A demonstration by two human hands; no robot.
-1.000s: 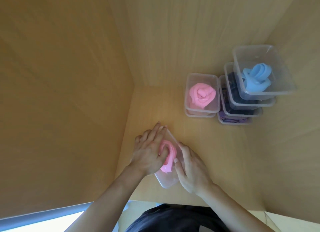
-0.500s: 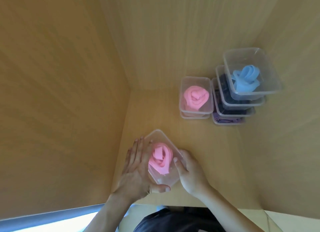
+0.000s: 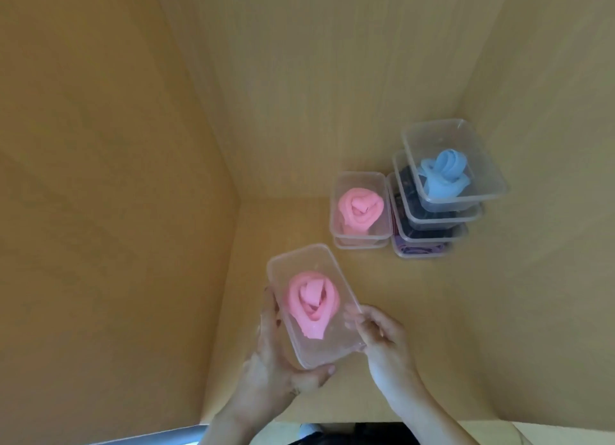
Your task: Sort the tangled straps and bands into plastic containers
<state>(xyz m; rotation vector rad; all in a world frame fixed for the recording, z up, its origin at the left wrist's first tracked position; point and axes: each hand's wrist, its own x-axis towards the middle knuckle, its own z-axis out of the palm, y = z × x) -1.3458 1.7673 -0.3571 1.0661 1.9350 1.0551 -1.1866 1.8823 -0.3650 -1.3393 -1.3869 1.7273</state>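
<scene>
Looks nearly done: pink band [image 3: 311, 303] sits coiled in the clear tub [image 3: 336, 339], held over the shelf [image 3: 432, 311]. Left hand [image 3: 276, 361] wraps the tub's left wall, thumb curled under its near end; right hand [image 3: 382, 344] pinches its right rim. Beyond the tub, to the right: pink stack [image 3: 361, 208], then taller stack [image 3: 432, 225] w/ blue band [image 3: 444, 175] on top. No loose straps in view. Left, prob.: park this tub on a stack. No labels or writing legible.

Cradling the clear container [image 3: 332, 341] from its left side with the left hand [image 3: 276, 354], hooking the thumb round the near corner, and pinching the right rim with curled fingers [image 3: 361, 321] of the right hand [image 3: 382, 341].
</scene>
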